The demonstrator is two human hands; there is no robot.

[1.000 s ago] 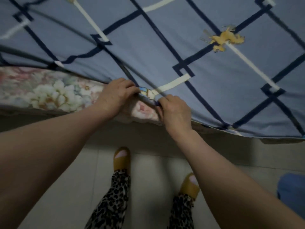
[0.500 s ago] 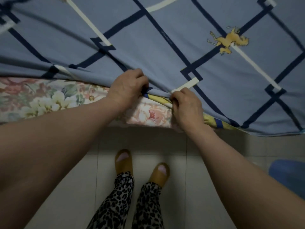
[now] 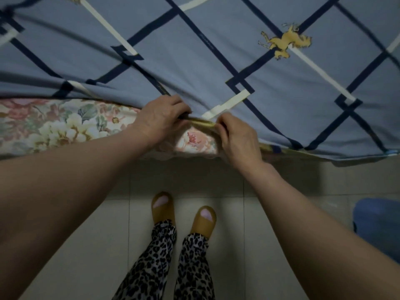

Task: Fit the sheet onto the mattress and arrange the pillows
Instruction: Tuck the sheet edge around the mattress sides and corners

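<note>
With both hands pinching the hem, left hand (image 3: 161,118) and right hand (image 3: 236,139) hold the sheet (image 3: 194,68) at the mattress (image 3: 54,124) side; sheet looks light, limp, likely to slip back, so best gripped at the hem

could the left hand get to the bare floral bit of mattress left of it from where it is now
Probably yes. The left hand grips the sheet hem right beside the uncovered mattress side, and nothing lies between them; it would have to release the hem first.
</note>
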